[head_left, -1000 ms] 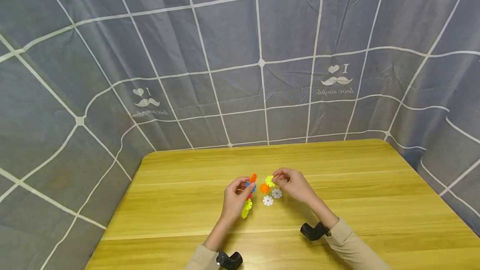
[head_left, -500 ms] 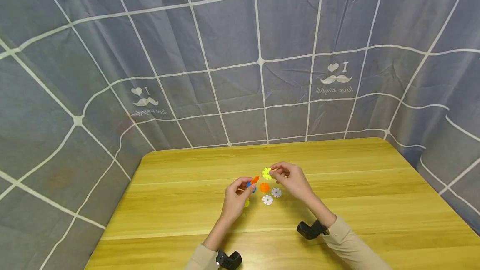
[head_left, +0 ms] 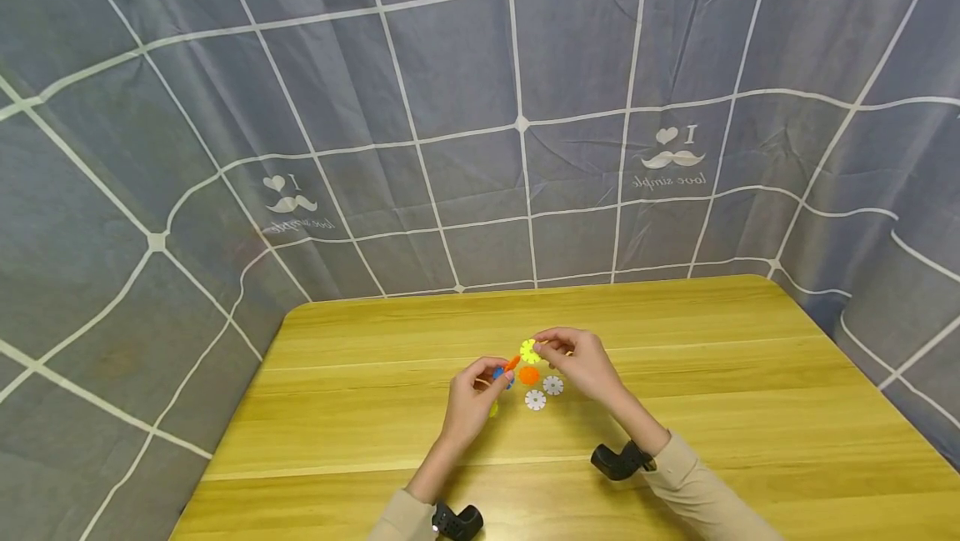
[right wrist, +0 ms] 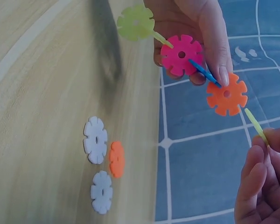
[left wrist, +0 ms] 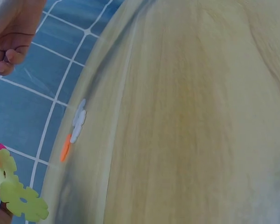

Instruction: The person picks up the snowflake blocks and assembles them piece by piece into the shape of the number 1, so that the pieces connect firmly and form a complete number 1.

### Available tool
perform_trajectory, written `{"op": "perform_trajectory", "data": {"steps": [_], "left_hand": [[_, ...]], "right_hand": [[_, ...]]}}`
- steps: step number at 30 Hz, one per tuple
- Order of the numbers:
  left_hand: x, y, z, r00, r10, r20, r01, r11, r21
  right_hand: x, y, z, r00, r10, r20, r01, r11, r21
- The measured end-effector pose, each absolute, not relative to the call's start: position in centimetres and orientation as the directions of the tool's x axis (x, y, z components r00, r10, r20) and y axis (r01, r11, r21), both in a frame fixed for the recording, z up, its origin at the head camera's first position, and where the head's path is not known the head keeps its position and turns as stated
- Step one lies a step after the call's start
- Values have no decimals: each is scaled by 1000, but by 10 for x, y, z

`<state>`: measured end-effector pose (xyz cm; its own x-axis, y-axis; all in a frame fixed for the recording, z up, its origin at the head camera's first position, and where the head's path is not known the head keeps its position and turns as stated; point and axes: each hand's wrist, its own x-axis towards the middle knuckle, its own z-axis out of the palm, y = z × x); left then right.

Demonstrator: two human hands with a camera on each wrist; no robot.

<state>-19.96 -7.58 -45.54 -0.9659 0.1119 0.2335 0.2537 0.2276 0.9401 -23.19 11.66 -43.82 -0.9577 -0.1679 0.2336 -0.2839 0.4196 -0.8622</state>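
My left hand (head_left: 472, 398) holds a chain of interlocking notched plastic discs. In the right wrist view the chain runs from a yellow-green disc (right wrist: 128, 30) through a pink disc (right wrist: 171, 59) and a blue disc (right wrist: 203, 71) to an orange disc (right wrist: 235, 101) at its end. A second yellow-green disc (left wrist: 25, 207) hangs at the other end in the left wrist view. Between thumb and fingers, my right hand (head_left: 583, 364) pinches a single yellow disc (right wrist: 256, 127). Seen edge-on, its tip is beside the orange disc's rim; whether they touch I cannot tell.
On the wooden table (head_left: 675, 358) below the hands lie two white discs (head_left: 536, 400) and a loose orange disc (head_left: 528, 375). A grey curtain (head_left: 450, 107) with white lines hangs behind the far table edge and along the sides.
My right hand has lifted the yellow disc and moved it left, towards the left hand. The chain in my left hand has turned, tilting its orange disc rightwards.
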Motion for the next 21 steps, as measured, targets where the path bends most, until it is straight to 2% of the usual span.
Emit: {"op": "perform_trajectory", "data": {"steps": [9, 16, 21], "left_hand": [[-199, -78, -453, -959, 128, 255, 280, 263, 923], [-215, -79, -483, -952, 120, 280, 303, 283, 910], [-217, -80, -487, -936, 141, 322, 348, 256, 902]], "right_hand": [[-233, 113, -434, -950, -193, 247, -310, 464, -830], [-233, 111, -432, -945, -214, 248, -323, 485, -812], [-234, 111, -432, -944, -196, 265, -328, 503, -799]]}}
